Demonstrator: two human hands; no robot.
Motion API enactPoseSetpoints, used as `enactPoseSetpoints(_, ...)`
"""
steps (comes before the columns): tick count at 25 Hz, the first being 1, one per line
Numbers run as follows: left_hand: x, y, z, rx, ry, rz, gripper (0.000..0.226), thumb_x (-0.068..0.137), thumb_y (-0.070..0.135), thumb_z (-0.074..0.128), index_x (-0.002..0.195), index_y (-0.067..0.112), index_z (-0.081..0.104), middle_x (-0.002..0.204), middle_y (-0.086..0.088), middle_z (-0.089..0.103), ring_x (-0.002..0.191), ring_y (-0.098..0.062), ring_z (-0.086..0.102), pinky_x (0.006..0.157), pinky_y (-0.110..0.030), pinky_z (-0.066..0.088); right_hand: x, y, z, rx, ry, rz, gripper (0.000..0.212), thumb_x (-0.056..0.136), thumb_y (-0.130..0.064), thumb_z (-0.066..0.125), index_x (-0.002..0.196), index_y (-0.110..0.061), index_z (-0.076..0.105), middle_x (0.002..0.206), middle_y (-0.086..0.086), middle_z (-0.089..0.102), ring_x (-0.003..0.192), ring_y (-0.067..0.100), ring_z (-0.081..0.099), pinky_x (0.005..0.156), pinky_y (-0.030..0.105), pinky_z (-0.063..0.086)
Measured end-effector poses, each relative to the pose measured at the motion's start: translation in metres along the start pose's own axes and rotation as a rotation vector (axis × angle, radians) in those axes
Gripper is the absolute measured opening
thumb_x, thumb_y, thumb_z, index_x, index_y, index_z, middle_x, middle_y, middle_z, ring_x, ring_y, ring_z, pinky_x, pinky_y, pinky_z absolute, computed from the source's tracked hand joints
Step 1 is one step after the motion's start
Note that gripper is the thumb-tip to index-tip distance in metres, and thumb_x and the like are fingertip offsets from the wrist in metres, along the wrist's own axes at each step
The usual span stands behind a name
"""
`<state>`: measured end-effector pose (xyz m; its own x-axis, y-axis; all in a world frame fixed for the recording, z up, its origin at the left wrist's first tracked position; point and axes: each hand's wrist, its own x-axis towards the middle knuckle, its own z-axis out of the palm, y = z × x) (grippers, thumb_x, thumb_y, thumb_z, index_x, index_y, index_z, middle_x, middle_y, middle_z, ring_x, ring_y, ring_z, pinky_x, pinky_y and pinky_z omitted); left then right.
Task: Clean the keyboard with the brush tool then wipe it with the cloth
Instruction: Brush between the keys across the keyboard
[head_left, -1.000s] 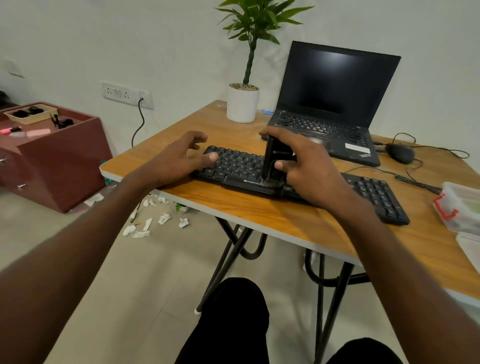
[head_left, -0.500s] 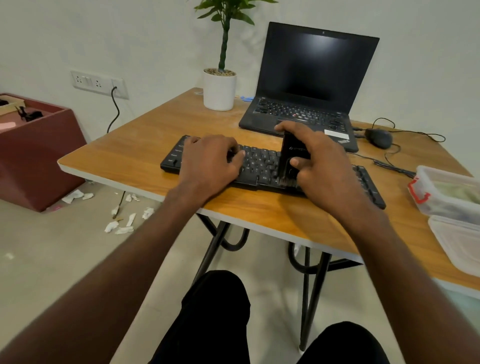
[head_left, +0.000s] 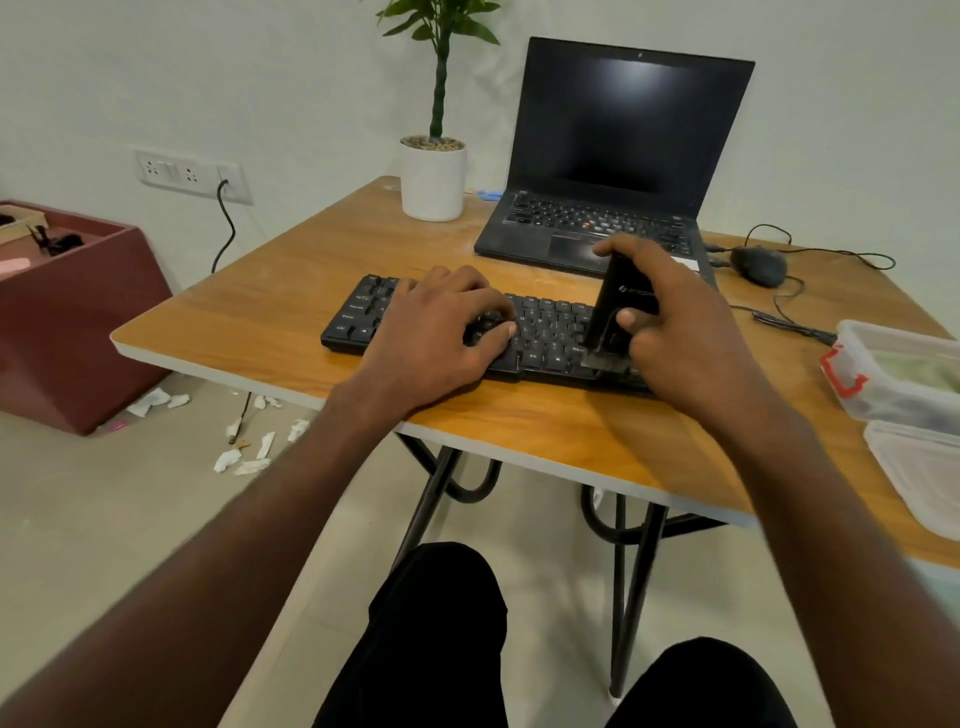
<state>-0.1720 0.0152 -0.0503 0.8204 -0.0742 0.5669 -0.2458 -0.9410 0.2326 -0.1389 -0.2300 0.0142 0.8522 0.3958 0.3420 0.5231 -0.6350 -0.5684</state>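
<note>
Nearest the camera, both forearms reach up to the keyboard (head_left: 498, 332), which lies close to the near edge of the worktop (head_left: 270, 322). The left hand (head_left: 436, 332) rests palm-down, fingers spread and gripping nothing, over the keyboard's left-centre keys, pinning it in place; 1 second ago it hovered off the left end with fingers lifted. The right hand (head_left: 675, 332) is clamped around the brush tool (head_left: 618, 312), thumb on its front face and fingers over the top. The tool has travelled rightward along the keys since then, so the sweep seems to be progressing toward the keyboard's right part (brushing is likely mid-pass, with wiping not yet begun).

The brush tool stands nearly upright, its long axis vertical and leaning slightly right at the top, pale bristles down on the bottom row of keys. The keyboard's long axis runs left to right, angled a little.

Behind the keyboard sit an open laptop (head_left: 613, 156), a potted plant (head_left: 434, 176) and a mouse (head_left: 758, 265). No cloth is plainly visible.
</note>
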Motion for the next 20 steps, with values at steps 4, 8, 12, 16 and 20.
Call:
enactPoseSetpoints(4, -0.001, 0.003, -0.002, -0.074, -0.028, 0.077, 0.042, 0.097, 0.063, 0.054, 0.118, 0.032, 0.075, 0.113, 0.012, 0.061, 0.104, -0.01, 0.05, 0.091, -0.042, 0.042, -0.007, -0.01, 0.019, 0.079, 0.016, -0.125, 0.063, 0.101, -0.019, 0.065, 0.15, -0.047, 0.036, 0.137, 0.003, 0.044, 0.119, 0.013, 0.049, 0.076, 0.014, 0.049)
enactPoseSetpoints(8, -0.001, 0.003, -0.003, -0.097, -0.056, 0.076, 0.044, 0.094, 0.067, 0.055, 0.115, 0.034, 0.074, 0.112, 0.014, 0.06, 0.105, -0.011, 0.05, 0.095, -0.042, 0.039, -0.005, 0.013, 0.0, -0.077, 0.073, -0.023, 0.063, 0.095, -0.022, 0.074, 0.143, -0.045, 0.04, 0.141, 0.005, 0.051, 0.126, 0.02, 0.053, 0.09, 0.028, 0.052)
enactPoseSetpoints(12, -0.002, 0.005, -0.002, -0.081, -0.029, 0.081, 0.042, 0.095, 0.066, 0.054, 0.114, 0.034, 0.074, 0.111, 0.014, 0.06, 0.104, -0.011, 0.05, 0.095, -0.044, 0.04, -0.005, 0.023, -0.01, -0.031, 0.154, 0.046, 0.062, 0.093, -0.018, 0.075, 0.139, -0.043, 0.041, 0.139, 0.005, 0.051, 0.124, 0.022, 0.055, 0.086, 0.029, 0.054)
enactPoseSetpoints(16, -0.001, 0.009, -0.004, -0.072, -0.119, 0.149, 0.051, 0.093, 0.073, 0.051, 0.124, 0.038, 0.072, 0.118, 0.013, 0.059, 0.11, -0.009, 0.048, 0.094, -0.037, 0.035, -0.021, 0.033, -0.015, 0.023, 0.078, -0.057, 0.057, 0.095, -0.015, 0.072, 0.135, -0.044, 0.042, 0.138, 0.0, 0.049, 0.121, 0.015, 0.053, 0.076, 0.015, 0.049)
enactPoseSetpoints(20, -0.002, 0.009, -0.003, -0.069, -0.121, 0.16, 0.046, 0.094, 0.068, 0.053, 0.125, 0.038, 0.071, 0.119, 0.013, 0.059, 0.112, -0.01, 0.049, 0.096, -0.039, 0.036, -0.028, 0.04, -0.027, 0.013, 0.201, 0.033, 0.055, 0.095, -0.016, 0.071, 0.135, -0.041, 0.041, 0.134, 0.002, 0.051, 0.116, 0.016, 0.055, 0.079, 0.022, 0.055)
